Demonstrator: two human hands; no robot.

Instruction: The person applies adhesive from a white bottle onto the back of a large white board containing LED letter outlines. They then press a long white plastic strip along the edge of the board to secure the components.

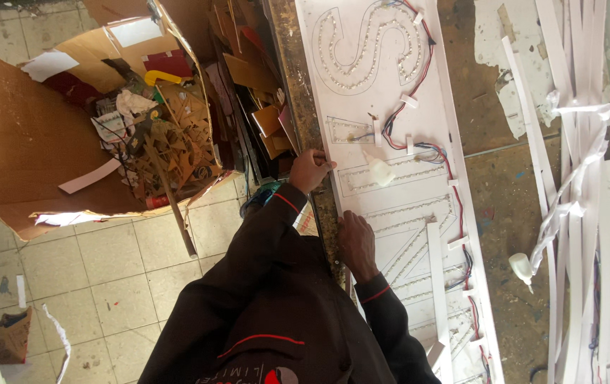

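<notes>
Seen from above, a person in a dark jacket with red piping leans at the edge of a worn surface [511,213]. A long white panel [362,142] lies along that edge, marked with letter outlines filled with rows of small lights, and red, black and blue wires [454,192] run down its far side under white clips.

One hand [310,169] rests on the near edge of the panel, fingers curled over the rim — a loose grip on the panel itself. The other hand [356,242] lies flat at the same edge, further along, fingers pressed on the panel; it holds nothing else. Which hand is left and which is right cannot be told from this angle.

A small white bottle [380,171] lies on the panel just beyond the first hand. A second bottle [522,269] lies on the bare surface, near a heap of white strips [575,178]. On the tiled floor [106,263] stands a torn cardboard box [28,142] full of scraps — card offcuts and paper.
</notes>
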